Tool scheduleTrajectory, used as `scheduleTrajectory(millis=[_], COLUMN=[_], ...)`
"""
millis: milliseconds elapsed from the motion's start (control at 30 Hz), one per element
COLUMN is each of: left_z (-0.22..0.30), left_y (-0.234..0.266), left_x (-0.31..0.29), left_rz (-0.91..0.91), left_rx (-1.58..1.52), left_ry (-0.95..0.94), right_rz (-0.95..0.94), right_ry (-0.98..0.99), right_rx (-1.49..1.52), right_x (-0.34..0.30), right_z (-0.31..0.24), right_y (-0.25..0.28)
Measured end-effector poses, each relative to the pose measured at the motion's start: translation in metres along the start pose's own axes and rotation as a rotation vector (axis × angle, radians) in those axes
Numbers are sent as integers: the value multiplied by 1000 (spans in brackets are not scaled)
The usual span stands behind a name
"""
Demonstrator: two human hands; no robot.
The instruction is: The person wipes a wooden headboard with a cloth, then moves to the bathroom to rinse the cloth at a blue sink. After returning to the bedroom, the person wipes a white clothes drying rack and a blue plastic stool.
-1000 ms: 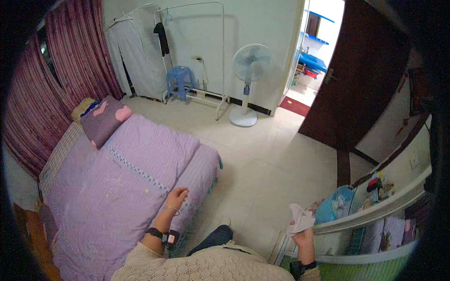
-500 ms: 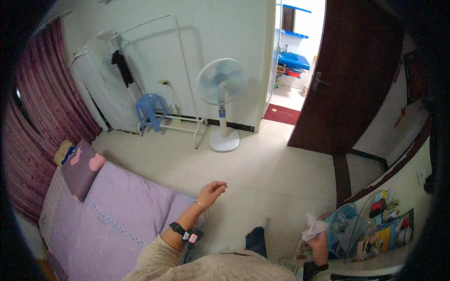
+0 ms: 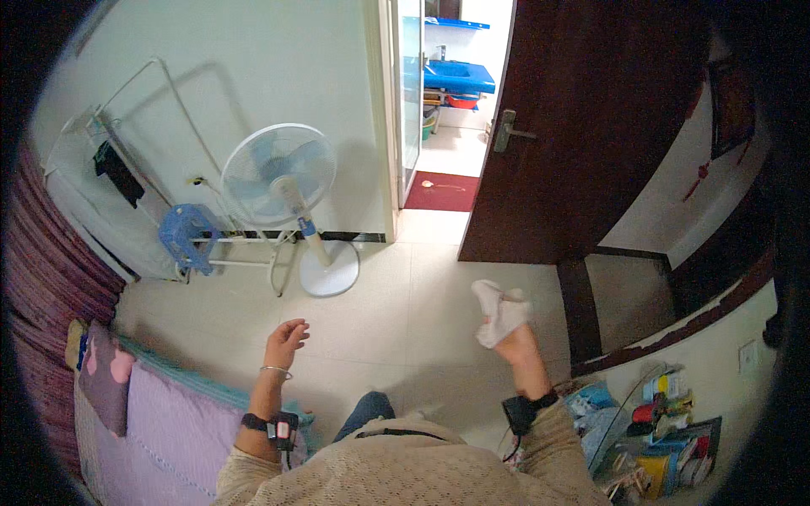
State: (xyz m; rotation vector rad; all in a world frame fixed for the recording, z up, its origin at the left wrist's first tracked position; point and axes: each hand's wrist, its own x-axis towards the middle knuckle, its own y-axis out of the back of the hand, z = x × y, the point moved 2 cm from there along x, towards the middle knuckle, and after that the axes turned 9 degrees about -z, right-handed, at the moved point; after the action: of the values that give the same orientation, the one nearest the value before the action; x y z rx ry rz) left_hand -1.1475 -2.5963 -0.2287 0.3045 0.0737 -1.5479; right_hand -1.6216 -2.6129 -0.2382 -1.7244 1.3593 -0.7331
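While the right hand (image 3: 516,341) bunches a white cloth (image 3: 499,312) in closed fingers at centre right, the left hand (image 3: 285,341) hangs empty, fingers loosely spread, at lower centre-left. Held loosely, the cloth's drooping end could slip free onto the tiled floor (image 3: 405,295).

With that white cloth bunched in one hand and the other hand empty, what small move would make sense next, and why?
Probably bring the empty left hand across to the white cloth. The right hand holds it crumpled in a closed grip, raised over bare floor tiles, and the left hand hovers open, touching nothing. Two hands could spread or fold it.
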Motion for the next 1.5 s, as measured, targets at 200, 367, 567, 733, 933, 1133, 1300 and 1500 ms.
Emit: scheduleTrajectory(millis=[200,367,567,733,933,1133,1300,1500], left_z=[11,44,139,194,235,254,243,245], left_y=[11,-1,-105,-207,-282,-299,-314,-347], left_x=[151,298,483,595,717,806,872,934], left_rz=[35,27,-347,-561,-683,-626,-558,-510], left_rx=[31,9,139,406,518,488,460,395], left_ry=[35,24,-228,-345,-353,-292,-272,-262], right_rz=[191,110,153,299,385,444,423,438], right_ry=[-174,-99,-121,-105,-196,-414,-538,-633], right_rx=[-110,-86,-18,-100,-433,-631,-668,-470], right_x=[171,299,422,526,696,825,913,970], right_z=[-20,-51,-94,-135,-162,-155,-156,-209], right_y=[-13,18,34,54,130,191,234,251])
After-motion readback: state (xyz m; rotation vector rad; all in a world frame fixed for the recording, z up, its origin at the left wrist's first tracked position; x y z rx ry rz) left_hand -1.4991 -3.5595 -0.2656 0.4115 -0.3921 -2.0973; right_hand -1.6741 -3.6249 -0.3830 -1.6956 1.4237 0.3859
